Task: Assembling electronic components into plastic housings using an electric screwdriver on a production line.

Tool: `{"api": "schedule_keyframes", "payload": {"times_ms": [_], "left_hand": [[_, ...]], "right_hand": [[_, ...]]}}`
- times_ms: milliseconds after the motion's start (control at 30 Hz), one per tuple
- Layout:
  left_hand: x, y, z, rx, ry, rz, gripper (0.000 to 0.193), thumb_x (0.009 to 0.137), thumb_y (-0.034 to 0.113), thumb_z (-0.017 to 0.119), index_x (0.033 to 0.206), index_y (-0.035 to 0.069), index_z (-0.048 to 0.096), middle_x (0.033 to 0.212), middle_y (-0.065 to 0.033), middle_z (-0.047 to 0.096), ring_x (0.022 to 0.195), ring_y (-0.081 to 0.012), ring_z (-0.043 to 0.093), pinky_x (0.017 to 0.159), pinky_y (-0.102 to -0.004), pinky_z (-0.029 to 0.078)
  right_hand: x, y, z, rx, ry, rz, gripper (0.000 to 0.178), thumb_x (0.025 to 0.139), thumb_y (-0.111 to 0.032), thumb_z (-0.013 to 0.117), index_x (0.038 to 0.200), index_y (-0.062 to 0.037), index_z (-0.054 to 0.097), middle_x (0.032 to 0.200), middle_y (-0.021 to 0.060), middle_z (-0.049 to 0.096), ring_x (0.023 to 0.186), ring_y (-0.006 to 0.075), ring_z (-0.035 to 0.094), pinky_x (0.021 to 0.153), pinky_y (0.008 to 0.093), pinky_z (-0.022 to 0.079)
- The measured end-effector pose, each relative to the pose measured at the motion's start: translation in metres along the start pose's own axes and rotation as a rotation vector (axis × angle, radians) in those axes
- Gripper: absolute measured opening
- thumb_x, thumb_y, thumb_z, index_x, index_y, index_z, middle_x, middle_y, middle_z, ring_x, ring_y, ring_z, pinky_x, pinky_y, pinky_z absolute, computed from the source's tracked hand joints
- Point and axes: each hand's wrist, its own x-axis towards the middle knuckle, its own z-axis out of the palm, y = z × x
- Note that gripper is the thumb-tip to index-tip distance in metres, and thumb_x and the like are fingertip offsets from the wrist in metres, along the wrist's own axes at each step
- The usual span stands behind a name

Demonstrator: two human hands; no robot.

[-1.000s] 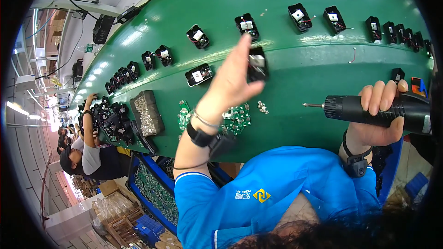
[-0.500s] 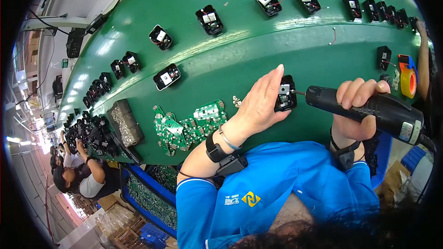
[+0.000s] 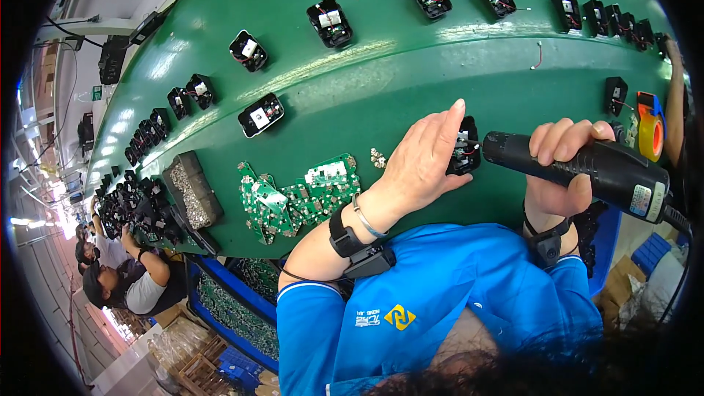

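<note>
My right hand (image 3: 568,165) is wrapped round a black electric screwdriver (image 3: 587,167), held nearly level with its bit pointing left. The bit reaches into a small black plastic housing (image 3: 469,155) on the green bench, which has wires and a circuit board inside. My left hand (image 3: 423,158) steadies this housing from its left side, long fingers straight and together at the far side, thumb at the near side. Part of the housing is hidden behind the left hand. Left of that hand lie a few small metal parts (image 3: 378,158) and a heap of green circuit boards (image 3: 301,194).
Similar housings (image 3: 330,22) stand in a row across the far side of the bench (image 3: 352,95). A dark tray of small screws (image 3: 192,194) sits at left, orange tape (image 3: 650,128) at right. Co-workers (image 3: 139,279) work at far left. Blue bins (image 3: 235,301) stand below the bench edge.
The left hand and the housing have shifted slightly to the right. The screwdriver's tip now sits closer to the housing, and less of the bit shows. The whole view has moved a little.
</note>
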Motion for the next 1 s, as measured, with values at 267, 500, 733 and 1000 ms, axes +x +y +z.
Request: {"api": "schedule_keyframes", "payload": {"times_ms": [267, 500, 733, 1000], "left_hand": [[0.001, 0.001, 0.000, 0.022, -0.021, 0.010, 0.103, 0.042, 0.009, 0.077, 0.125, -0.001, 0.016, 0.098, -0.0173, 0.048, 0.087, -0.0320, 0.050, 0.076, -0.0375, 0.041], [0.001, 0.000, 0.001, 0.028, -0.032, 0.008, 0.103, 0.043, 0.008, 0.077, 0.125, -0.001, 0.016, 0.098, -0.0176, 0.048, 0.088, -0.0322, 0.050, 0.076, -0.0378, 0.041], [0.003, -0.001, 0.003, 0.025, -0.028, 0.053, 0.103, 0.043, 0.007, 0.075, 0.126, -0.001, 0.015, 0.097, -0.0173, 0.050, 0.087, -0.0323, 0.051, 0.075, -0.0378, 0.042], [0.006, 0.001, 0.000, 0.005, -0.035, 0.036, 0.102, 0.043, 0.007, 0.073, 0.126, -0.002, 0.016, 0.092, -0.0156, 0.048, 0.086, -0.0309, 0.049, 0.078, -0.0377, 0.040]], "right_hand": [[0.000, 0.003, 0.002, -0.008, -0.029, -0.024, 0.047, 0.071, -0.028, 0.058, 0.106, -0.0071, 0.036, 0.071, 0.0027, 0.045, 0.057, 0.0129, 0.044, 0.049, 0.0258, 0.035], [-0.002, 0.002, 0.004, -0.035, -0.087, -0.031, 0.047, 0.071, -0.029, 0.060, 0.106, -0.0077, 0.036, 0.071, 0.0023, 0.045, 0.057, 0.0130, 0.045, 0.050, 0.0261, 0.037], [-0.003, -0.004, 0.007, -0.031, -0.203, 0.014, 0.044, 0.069, -0.017, 0.067, 0.096, -0.0071, 0.034, 0.070, 0.0073, 0.048, 0.058, 0.0183, 0.049, 0.056, 0.0318, 0.044], [-0.001, -0.004, 0.014, -0.117, -0.254, 0.028, 0.036, 0.071, -0.026, 0.064, 0.091, -0.0116, 0.037, 0.068, 0.0020, 0.045, 0.056, 0.0151, 0.047, 0.052, 0.0289, 0.040]]}}
